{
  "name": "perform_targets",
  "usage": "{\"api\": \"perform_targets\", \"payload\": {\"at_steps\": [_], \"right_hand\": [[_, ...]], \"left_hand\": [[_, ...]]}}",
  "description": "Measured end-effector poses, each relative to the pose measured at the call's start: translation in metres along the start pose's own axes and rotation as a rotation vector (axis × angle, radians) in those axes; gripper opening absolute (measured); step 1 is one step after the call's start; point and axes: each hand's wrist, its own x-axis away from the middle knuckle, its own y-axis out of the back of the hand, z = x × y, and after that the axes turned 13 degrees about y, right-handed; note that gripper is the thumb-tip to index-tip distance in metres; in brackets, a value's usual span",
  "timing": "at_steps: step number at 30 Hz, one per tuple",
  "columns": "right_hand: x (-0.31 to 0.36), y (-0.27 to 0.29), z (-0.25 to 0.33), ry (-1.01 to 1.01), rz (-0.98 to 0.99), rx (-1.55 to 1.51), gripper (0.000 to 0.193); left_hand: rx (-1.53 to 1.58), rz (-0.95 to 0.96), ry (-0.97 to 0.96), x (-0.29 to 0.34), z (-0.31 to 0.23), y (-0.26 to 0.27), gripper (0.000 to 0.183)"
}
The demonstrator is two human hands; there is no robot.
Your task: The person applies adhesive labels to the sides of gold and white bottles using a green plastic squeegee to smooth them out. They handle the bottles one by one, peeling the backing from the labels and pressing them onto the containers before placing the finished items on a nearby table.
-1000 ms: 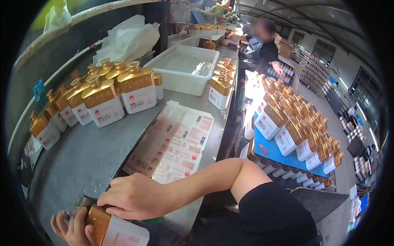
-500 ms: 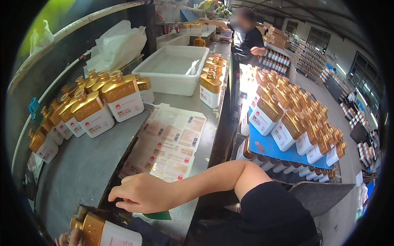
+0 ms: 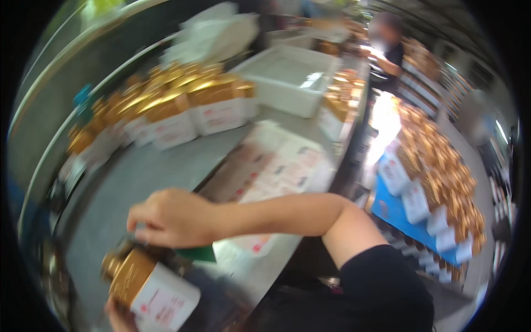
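Observation:
My left hand (image 3: 120,316), at the lower left, grips a tilted bottle (image 3: 157,292) with a gold shoulder and white, printed body. The bottle's neck points to the upper left. Just above it hovers my right hand (image 3: 174,218), its fingers curled. From beneath that palm sticks out a green flat piece (image 3: 197,253), like a scraper; the grip on it is mostly hidden. Under my right forearm lies a sheet of printed labels (image 3: 287,166), gold, red and black, on the metal bench. Motion blurs the picture.
More gold-and-white bottles (image 3: 218,108) stand at the bench's far left. A white plastic tub (image 3: 287,77) sits at the back, with a short row of bottles (image 3: 334,113) beside it. Rightward, many bottles crowd a blue board (image 3: 390,206). Another person (image 3: 385,50) stands far back.
My right hand and the green piece have moved up, away from me. The held bottle has come further into view and turned more upright-facing. The view has swung, shifting the bench rightward.

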Motion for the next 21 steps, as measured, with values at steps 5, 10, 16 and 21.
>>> {"api": "perform_targets", "payload": {"at_steps": [5, 10, 16, 21], "right_hand": [[-0.045, -0.020, 0.006, -0.074, 0.292, -0.015, 0.027], [-0.060, -0.028, 0.082, 0.162, 0.618, -0.008, 0.030], [-0.086, -0.005, 0.106, 0.069, 0.591, 0.057, 0.021], [-0.199, 0.022, 0.083, -0.140, 0.420, -0.105, 0.034]], "left_hand": [[-0.135, 0.137, -0.241, 0.027, 0.015, -0.095, 0.074], [-0.334, 0.149, -0.434, 0.093, 0.025, -0.081, 0.099], [-0.224, 0.169, -0.487, 0.104, 0.027, -0.059, 0.103], [-0.139, -0.063, -0.461, 0.139, 0.036, 0.002, 0.067]]}}
